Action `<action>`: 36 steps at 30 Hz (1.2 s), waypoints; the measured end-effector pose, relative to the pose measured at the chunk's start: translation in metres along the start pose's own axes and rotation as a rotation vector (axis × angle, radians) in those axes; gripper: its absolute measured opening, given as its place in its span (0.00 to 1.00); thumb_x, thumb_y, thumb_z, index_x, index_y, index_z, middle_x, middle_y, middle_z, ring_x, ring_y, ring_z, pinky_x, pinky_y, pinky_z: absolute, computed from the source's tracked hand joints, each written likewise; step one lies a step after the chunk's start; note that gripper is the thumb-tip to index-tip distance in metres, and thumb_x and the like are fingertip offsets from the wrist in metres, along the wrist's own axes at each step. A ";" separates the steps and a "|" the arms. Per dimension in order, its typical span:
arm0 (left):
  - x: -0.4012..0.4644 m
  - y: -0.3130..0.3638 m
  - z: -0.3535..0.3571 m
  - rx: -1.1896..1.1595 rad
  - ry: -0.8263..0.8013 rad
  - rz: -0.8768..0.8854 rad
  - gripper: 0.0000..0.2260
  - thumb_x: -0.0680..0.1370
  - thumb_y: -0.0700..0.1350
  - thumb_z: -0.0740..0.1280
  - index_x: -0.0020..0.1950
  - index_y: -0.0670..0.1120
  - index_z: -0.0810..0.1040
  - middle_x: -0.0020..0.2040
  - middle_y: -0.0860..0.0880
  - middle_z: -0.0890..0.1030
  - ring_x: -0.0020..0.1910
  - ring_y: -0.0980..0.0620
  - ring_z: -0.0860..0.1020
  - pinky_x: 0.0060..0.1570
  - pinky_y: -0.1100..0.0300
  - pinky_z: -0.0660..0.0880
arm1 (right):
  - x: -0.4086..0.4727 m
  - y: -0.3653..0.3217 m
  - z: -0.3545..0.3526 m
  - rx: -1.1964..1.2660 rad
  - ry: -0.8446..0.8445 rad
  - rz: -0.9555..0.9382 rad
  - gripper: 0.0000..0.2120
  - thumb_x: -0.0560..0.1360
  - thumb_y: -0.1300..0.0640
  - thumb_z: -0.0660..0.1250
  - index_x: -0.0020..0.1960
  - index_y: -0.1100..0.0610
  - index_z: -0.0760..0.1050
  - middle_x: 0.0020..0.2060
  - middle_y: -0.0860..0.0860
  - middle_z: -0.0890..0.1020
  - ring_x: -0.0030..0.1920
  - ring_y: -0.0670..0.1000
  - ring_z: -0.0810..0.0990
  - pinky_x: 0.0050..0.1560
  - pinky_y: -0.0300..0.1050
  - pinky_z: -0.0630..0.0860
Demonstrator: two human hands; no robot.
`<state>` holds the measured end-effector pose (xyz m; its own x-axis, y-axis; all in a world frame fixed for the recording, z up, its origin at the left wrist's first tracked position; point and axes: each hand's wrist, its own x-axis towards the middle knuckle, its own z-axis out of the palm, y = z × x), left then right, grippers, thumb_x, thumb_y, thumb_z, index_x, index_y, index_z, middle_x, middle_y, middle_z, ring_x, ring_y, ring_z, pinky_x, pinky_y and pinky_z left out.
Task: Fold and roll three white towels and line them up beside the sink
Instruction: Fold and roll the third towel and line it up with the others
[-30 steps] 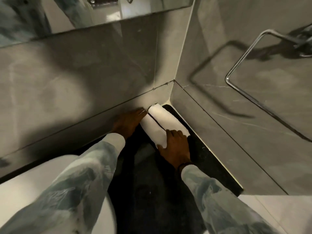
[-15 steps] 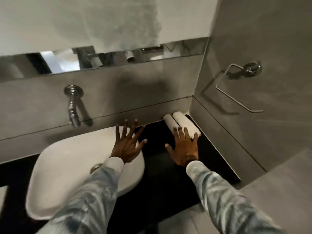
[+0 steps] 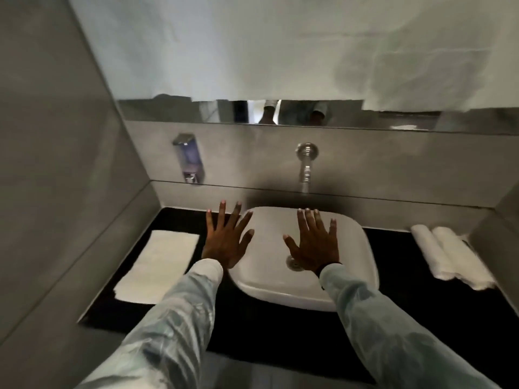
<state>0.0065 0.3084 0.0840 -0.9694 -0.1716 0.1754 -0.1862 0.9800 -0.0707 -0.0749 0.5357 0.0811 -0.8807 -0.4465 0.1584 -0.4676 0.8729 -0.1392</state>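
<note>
Two rolled white towels (image 3: pixel 449 255) lie side by side on the black counter (image 3: pixel 280 327), right of the white sink (image 3: pixel 354 248), near the right wall. A third white towel (image 3: pixel 160 265) lies flat, folded into a long strip, on the counter left of the sink. My left hand (image 3: pixel 226 240) hovers with fingers spread at the sink's left rim, holding nothing. My right hand (image 3: pixel 314 242) is spread above the basin, over the drain, also empty.
A chrome spout (image 3: pixel 306 167) juts from the back wall above the sink. A soap dispenser (image 3: pixel 189 158) is mounted on the wall at the left. Grey tiled walls close in the counter on both sides. A mirror strip (image 3: pixel 252 113) runs above.
Both hands left the rolled towels in the right corner and swung left, fingers spread, to above the sink. The view panned left, bringing the flat folded towel into sight.
</note>
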 end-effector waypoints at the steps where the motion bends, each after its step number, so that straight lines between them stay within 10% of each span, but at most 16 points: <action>1: -0.006 -0.026 0.008 -0.002 -0.011 -0.031 0.25 0.80 0.62 0.45 0.76 0.60 0.49 0.79 0.51 0.48 0.77 0.38 0.41 0.71 0.31 0.42 | 0.009 -0.025 0.010 0.004 -0.007 -0.030 0.39 0.75 0.30 0.43 0.78 0.51 0.47 0.78 0.53 0.55 0.78 0.56 0.51 0.75 0.67 0.44; 13: -0.025 -0.297 0.173 -0.098 -0.393 -0.158 0.28 0.77 0.67 0.37 0.76 0.62 0.50 0.79 0.53 0.50 0.76 0.46 0.37 0.68 0.35 0.39 | 0.123 -0.271 0.168 0.068 -0.260 -0.161 0.38 0.75 0.34 0.45 0.78 0.53 0.46 0.79 0.51 0.53 0.79 0.53 0.48 0.76 0.64 0.47; 18: 0.001 -0.364 0.236 -0.230 -0.523 -0.124 0.44 0.60 0.73 0.21 0.75 0.64 0.40 0.73 0.56 0.32 0.76 0.49 0.34 0.71 0.36 0.36 | 0.155 -0.317 0.224 0.095 -0.403 -0.072 0.37 0.77 0.35 0.46 0.78 0.53 0.44 0.79 0.51 0.51 0.79 0.52 0.48 0.76 0.62 0.46; 26: 0.056 -0.396 0.260 -0.296 -0.299 0.013 0.21 0.81 0.52 0.47 0.74 0.54 0.61 0.75 0.48 0.66 0.74 0.45 0.64 0.72 0.41 0.56 | 0.199 -0.340 0.263 0.047 -0.472 -0.005 0.29 0.79 0.48 0.56 0.76 0.56 0.54 0.71 0.55 0.68 0.70 0.57 0.66 0.68 0.58 0.64; 36: 0.098 -0.407 0.241 -0.374 -0.405 -0.014 0.12 0.70 0.41 0.66 0.53 0.44 0.80 0.58 0.42 0.77 0.59 0.40 0.74 0.58 0.50 0.71 | 0.212 -0.335 0.255 0.124 -0.488 0.050 0.16 0.73 0.52 0.65 0.60 0.51 0.76 0.60 0.53 0.77 0.62 0.58 0.73 0.60 0.53 0.68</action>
<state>-0.0516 -0.1321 -0.1069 -0.9649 -0.1379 -0.2234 -0.2018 0.9339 0.2952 -0.1241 0.0987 -0.0878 -0.8217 -0.4700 -0.3224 -0.4030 0.8791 -0.2545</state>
